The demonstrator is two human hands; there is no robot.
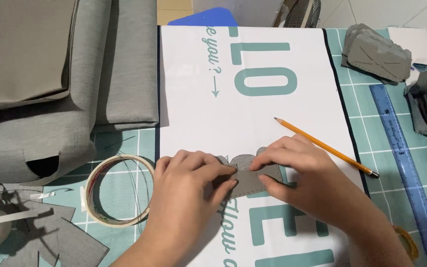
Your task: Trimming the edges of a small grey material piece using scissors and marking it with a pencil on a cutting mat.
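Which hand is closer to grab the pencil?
Probably the right hand: the orange pencil lies just beside it, while the left hand sits across the grey fabric piece, nearer the tape roll.

**Two bare hands meeting fingertip to fingertip**

Both forearms are coming up from the lower edge of the view and angling inward toward each other. The left hand [186, 185] is lying palm down, knuckles raised, its fingers [223, 170] curling to the right and pressing downward. The right hand [300, 170] is also facing palm down, wrist bent slightly, its fingers [268, 160] reaching left with the thumb tucked beneath. The fingertips of the two hands are nearly touching, both pinching flat rather than clenching into fists.
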